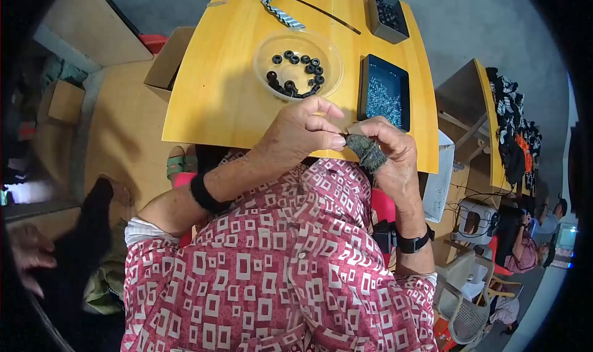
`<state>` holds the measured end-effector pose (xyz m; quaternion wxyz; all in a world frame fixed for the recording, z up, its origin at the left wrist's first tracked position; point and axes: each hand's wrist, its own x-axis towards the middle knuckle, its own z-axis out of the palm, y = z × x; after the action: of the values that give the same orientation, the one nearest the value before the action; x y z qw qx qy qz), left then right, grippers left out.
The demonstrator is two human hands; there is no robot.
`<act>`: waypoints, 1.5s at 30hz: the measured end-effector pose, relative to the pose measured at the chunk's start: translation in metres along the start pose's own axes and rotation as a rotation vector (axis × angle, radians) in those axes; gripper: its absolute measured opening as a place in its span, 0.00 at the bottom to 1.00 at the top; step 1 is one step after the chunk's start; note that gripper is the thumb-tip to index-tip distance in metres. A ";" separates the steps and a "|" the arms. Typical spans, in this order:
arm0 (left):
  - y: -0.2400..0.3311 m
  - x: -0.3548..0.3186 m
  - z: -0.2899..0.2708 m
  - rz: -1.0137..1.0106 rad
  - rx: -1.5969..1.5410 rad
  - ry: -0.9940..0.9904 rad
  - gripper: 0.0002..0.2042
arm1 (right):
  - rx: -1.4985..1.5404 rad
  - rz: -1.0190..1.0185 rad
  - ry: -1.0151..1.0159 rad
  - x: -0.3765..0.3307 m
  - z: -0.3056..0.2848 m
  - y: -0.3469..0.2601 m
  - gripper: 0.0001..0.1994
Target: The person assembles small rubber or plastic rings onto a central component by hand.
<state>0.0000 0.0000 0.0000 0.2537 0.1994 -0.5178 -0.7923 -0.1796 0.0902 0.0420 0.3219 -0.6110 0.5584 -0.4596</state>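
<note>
My left hand [301, 133] and my right hand [389, 151] meet over the near edge of the yellow table [216, 92]. The right thumb wears a dark knitted sleeve [367, 151]. Left fingertips pinch a small dark piece [343, 136] against the right fingers; it is too small to identify. A black band circles my left forearm, and a black watch [412, 243] sits on my right wrist. Beyond the hands stands a clear plastic bowl [299, 65] with several black rings inside.
A dark tray of small pale beads [384, 92] lies to the right of the bowl. A black box of dark beads [388, 15] stands at the far right. A braided cord with a thin black stick [290, 9] lies at the back. Cardboard boxes [167, 65] sit on the left.
</note>
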 end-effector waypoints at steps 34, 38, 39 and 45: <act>-0.002 0.000 0.000 0.015 -0.062 0.071 0.13 | 0.032 0.005 0.226 -0.017 0.030 0.020 0.11; -0.004 0.000 0.001 -0.032 -0.117 0.121 0.15 | 0.045 0.015 0.232 -0.015 0.036 0.013 0.14; -0.005 -0.001 0.002 -0.032 -0.117 0.120 0.15 | 0.045 0.014 0.234 -0.016 0.038 0.015 0.14; -0.007 0.001 0.009 -0.050 -0.187 0.218 0.17 | -0.084 -0.100 0.355 -0.011 0.048 0.027 0.16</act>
<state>-0.0076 0.0082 -0.0032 0.3060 0.2728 -0.4061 -0.8167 -0.1451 0.0908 -0.0026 0.1690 -0.5602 0.5940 -0.5521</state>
